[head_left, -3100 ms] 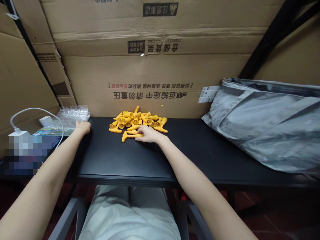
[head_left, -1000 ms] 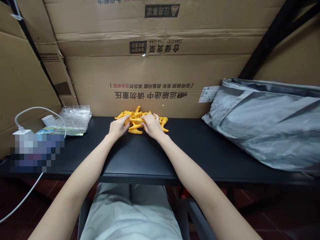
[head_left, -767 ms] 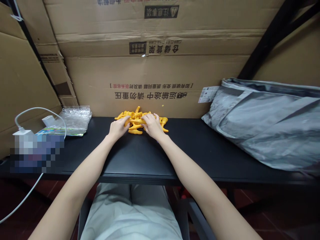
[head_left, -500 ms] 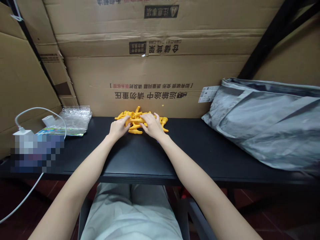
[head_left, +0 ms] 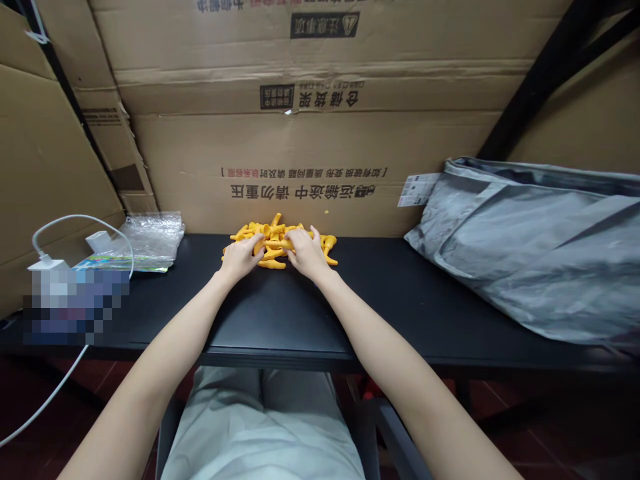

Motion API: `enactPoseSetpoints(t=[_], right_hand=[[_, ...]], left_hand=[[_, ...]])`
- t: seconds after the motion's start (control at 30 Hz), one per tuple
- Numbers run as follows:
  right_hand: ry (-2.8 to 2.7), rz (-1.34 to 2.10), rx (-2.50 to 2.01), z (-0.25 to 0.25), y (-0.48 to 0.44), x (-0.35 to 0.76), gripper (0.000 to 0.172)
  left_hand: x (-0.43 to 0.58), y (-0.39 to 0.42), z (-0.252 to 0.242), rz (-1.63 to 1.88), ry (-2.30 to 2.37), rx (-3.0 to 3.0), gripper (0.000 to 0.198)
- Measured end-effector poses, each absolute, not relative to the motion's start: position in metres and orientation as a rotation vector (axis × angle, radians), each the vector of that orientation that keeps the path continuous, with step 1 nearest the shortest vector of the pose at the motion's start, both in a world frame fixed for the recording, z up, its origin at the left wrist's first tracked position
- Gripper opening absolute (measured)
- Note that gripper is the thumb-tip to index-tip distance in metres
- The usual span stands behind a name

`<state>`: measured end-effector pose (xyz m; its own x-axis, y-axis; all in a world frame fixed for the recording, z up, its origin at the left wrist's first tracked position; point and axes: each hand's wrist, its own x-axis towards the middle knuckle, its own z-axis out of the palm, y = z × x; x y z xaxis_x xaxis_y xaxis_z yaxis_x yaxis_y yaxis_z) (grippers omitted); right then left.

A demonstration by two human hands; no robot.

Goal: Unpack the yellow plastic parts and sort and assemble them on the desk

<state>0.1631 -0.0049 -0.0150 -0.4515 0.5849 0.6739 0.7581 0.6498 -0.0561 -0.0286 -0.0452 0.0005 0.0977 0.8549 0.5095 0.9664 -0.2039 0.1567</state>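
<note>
A heap of small yellow plastic pieces (head_left: 327, 241) lies at the back of the black table (head_left: 280, 313), against a cardboard box. Both of my hands rest on the heap from the near side. My left hand (head_left: 239, 258) has its fingers curled over the pieces on the left of the heap. My right hand (head_left: 306, 253) covers the middle and right of it, with bent fingers pressed onto the pieces. One yellow piece (head_left: 273, 265) lies on the table between my hands. Much of the heap is hidden under my fingers.
A large grey bag (head_left: 530, 247) with a white tag fills the right of the table. At the left lie a clear plastic wrap (head_left: 153, 235), a white charger (head_left: 97, 241) with its cable, and a blurred object. Cardboard boxes (head_left: 310, 147) wall in the back and left.
About three seconds ago my left hand was by the plastic wrap; it has come to the heap. Over the last second both hands only shifted slightly, drawing the pieces closer together.
</note>
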Motion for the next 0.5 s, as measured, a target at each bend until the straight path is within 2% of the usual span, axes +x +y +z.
enactPoseSetpoints(t=[0.23, 0.5], right_hand=[[-2.188, -0.329, -1.045, -0.0164, -0.0067, 0.1634, 0.030], [-2.238, -0.341, -1.066, -0.0170, -0.0036, 0.1646, 0.020]], left_hand=[[-0.0322, -0.0419, -0.0016, -0.757, -1.860, -2.108, 0.038], [-0.0326, -0.0413, -0.0022, -0.709, -1.887, -2.126, 0.038]])
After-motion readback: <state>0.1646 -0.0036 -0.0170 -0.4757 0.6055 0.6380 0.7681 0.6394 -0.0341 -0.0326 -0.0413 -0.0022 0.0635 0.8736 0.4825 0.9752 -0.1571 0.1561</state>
